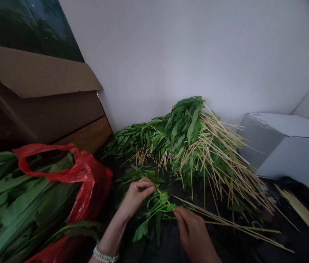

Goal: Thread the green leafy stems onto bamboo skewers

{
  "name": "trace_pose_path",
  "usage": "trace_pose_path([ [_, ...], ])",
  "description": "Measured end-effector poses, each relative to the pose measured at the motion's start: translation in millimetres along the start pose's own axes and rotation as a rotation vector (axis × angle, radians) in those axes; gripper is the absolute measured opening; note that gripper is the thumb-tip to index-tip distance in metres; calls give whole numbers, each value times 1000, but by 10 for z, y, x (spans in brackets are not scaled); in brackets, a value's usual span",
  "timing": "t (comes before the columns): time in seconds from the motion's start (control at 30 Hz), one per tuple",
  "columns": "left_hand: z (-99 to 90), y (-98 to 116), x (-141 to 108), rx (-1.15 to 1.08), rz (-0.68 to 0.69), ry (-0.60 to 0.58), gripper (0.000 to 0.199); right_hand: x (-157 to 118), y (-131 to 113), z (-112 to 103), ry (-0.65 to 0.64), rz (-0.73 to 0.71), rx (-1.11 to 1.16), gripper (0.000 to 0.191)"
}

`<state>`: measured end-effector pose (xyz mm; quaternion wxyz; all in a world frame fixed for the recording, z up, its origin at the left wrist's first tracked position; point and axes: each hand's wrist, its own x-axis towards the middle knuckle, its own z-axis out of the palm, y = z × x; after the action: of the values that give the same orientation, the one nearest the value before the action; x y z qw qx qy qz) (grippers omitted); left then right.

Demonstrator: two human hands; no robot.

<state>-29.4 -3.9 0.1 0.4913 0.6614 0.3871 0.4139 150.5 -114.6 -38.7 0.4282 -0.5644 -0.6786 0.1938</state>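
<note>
My left hand point(138, 199), with a beaded bracelet at the wrist, is closed in a pinch at the end of a thin bamboo skewer point(158, 191). My right hand point(191, 228) pinches a bunch of leafy green stems point(159, 205) from the other side. Between the two hands the bright green stems bunch up, and their leaves hang below. How far the skewer runs through the stems is hidden. Several loose bamboo skewers point(242, 223) lie just right of my right hand on the dark surface.
Behind my hands is a big heap of skewered greens point(189, 124), its bare sticks point(233, 157) pointing right. At left, a red plastic bag point(94, 182) holds long leaves point(19, 204). A cardboard box point(39, 76) stands behind it. A white box point(294, 146) is at right, against the wall point(170, 51).
</note>
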Motion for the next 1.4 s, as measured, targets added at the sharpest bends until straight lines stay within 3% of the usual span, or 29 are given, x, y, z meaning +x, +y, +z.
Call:
trace_pose_path([
  [0.63,14,-60,-5,-12,-36,-24,21,-6,46,56,0,8,-18,32],
  [0.9,23,-64,6,-6,-49,-35,22,-36,95,79,13,-31,-131,33],
  [1.1,16,-76,12,-2,-41,-42,21,-2,40,45,-10,-3,-35,34],
  [1.4,17,-69,4,-1,-36,-50,22,-18,63,55,3,-15,-61,32],
])
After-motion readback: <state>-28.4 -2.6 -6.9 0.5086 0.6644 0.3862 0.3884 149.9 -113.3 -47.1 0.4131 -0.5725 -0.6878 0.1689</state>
